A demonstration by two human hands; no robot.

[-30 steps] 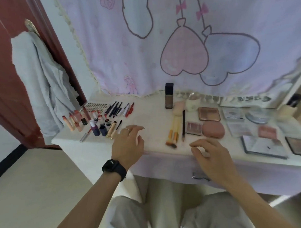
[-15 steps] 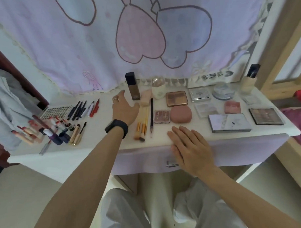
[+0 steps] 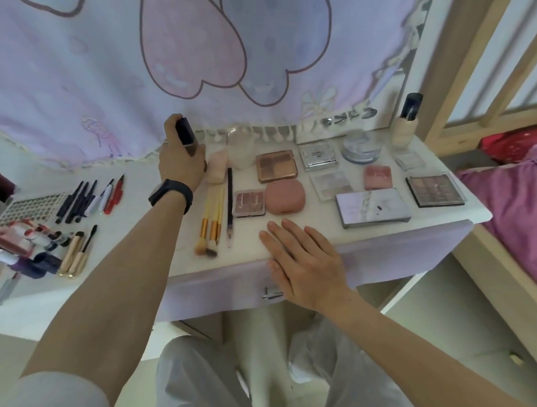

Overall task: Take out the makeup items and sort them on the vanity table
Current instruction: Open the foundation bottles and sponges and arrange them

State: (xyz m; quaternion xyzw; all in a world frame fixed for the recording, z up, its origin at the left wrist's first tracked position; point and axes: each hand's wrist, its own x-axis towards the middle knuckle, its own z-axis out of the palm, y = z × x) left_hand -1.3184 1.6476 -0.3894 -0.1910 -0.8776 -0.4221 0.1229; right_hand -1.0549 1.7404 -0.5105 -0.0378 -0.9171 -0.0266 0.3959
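Head view, looking down on a white vanity table (image 3: 137,180). A dark rectangular bottle (image 3: 186,136) sits near the back edge, left of centre. Its long axis is nearly upright, with the cap end pointing up and leaning slightly left. The left hand (image 3: 178,165) grips it, fingers and thumb curled round its body. The right hand (image 3: 301,265) lies flat with straight fingers on the front edge, well apart from the bottle and just in front of a round pink compact (image 3: 285,197). Makeup brushes (image 3: 211,228) and a pencil (image 3: 229,205) lie between the hands. A lilac curtain (image 3: 83,75) printed with hearts hangs behind the table. A pink-covered bed (image 3: 510,211) stands at the right.
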